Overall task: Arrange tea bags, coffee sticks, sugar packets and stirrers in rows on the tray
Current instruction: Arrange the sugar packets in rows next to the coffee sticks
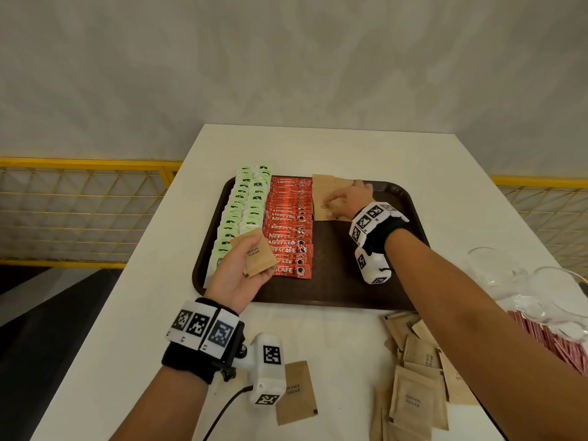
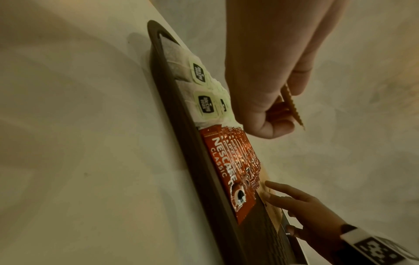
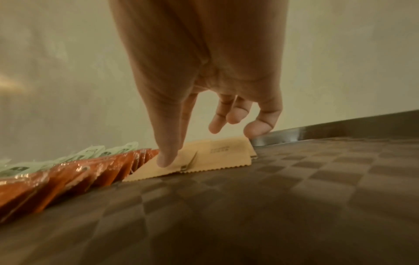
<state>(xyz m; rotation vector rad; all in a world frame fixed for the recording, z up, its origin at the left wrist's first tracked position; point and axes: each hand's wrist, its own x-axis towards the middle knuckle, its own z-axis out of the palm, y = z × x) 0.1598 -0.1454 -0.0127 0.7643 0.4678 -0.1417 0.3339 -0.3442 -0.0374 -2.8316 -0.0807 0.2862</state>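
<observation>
Head view: my left hand [image 1: 237,275] holds a small stack of sugar packets [image 1: 258,256] over the tray's [image 1: 356,291] near-left part.
Right hand [image 1: 348,198]: fingers [image 3: 166,157] spread, pressing laid packets [image 1: 327,198] at the tray's far edge, beside the coffee sticks [image 1: 288,230].
Surface [image 1: 318,332]: loose packets [image 1: 413,370] near-right.

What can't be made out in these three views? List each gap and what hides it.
- Number of sugar packets laid on the tray: head view, the right hand covers them.
- How many packets the left hand holds: its grip hides the stack's edge; the left wrist view shows only one serrated edge.
- Red items at the table's right edge: head view, cut off and under a clear glass.
- Small print on the tea bag tags: too small.
</observation>
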